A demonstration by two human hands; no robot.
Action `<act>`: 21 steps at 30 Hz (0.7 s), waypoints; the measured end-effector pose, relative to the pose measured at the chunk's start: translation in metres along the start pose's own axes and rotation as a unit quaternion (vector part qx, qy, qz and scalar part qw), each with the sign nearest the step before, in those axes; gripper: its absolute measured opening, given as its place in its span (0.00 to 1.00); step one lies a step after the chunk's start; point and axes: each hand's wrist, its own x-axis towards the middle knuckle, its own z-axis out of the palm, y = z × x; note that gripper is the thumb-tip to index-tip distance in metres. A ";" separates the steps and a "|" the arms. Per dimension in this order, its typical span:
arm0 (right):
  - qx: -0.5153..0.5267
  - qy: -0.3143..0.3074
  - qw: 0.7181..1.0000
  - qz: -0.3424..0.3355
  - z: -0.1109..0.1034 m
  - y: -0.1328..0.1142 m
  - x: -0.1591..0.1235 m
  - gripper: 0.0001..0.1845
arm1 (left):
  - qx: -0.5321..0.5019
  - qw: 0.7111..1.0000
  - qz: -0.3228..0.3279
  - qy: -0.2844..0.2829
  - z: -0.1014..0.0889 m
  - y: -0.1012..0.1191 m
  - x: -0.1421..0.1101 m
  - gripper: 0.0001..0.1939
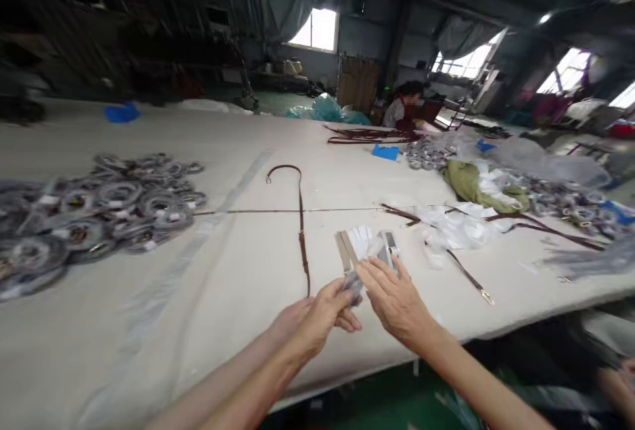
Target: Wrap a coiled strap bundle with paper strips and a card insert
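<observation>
Left hand (330, 309) is pinching a grey wrapped bundle (352, 283) above the table (238, 324), apparently steadying it for the other hand. Right hand (399, 301) is reaching across the bundle, fingers nearly straight; I cannot tell whether it is gripping (blur is hiding the contact). White slips (360, 241) are lying just beyond, presumably for easy reach. A brown strap (301, 238) is lying leftward, apart from the piled coils (119, 198), perhaps for separation.

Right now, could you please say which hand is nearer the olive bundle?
Right. The right hand is left of the olive bundle; the left hand is farther left.
</observation>
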 end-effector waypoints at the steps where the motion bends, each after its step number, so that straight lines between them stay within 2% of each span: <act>1: 0.057 0.035 0.993 0.102 0.010 -0.010 -0.012 0.28 | -0.005 1.000 0.006 0.018 0.000 -0.003 -0.003 0.32; 3: 0.167 0.076 0.946 0.267 0.028 -0.029 -0.031 0.21 | -0.011 0.999 0.015 0.046 0.001 -0.010 -0.007 0.33; 5: 0.287 0.069 0.878 0.378 0.042 -0.047 -0.036 0.20 | -0.012 0.998 0.018 0.060 0.001 -0.015 -0.010 0.33; 7: 0.375 0.036 0.819 0.433 0.052 -0.063 -0.029 0.23 | -0.005 0.998 0.018 0.061 0.001 -0.020 -0.012 0.34; 9: 0.393 0.031 0.796 0.460 0.057 -0.074 -0.017 0.25 | 0.006 0.998 0.016 0.058 0.000 -0.023 -0.013 0.37; 11: 0.372 0.032 0.798 0.473 0.059 -0.080 -0.008 0.27 | 0.017 0.998 0.014 0.061 -0.001 -0.025 -0.015 0.41; 13: 0.345 0.032 0.812 0.470 0.059 -0.084 -0.004 0.26 | 0.024 0.998 0.010 0.063 -0.003 -0.028 -0.017 0.43; 18: 0.289 0.036 0.855 0.429 0.064 -0.098 -0.005 0.24 | 0.008 0.994 0.025 0.102 -0.006 -0.033 -0.026 0.39; 21: 0.313 0.034 0.848 0.426 0.072 -0.106 -0.006 0.22 | -0.035 0.992 0.034 0.117 -0.009 -0.033 -0.030 0.40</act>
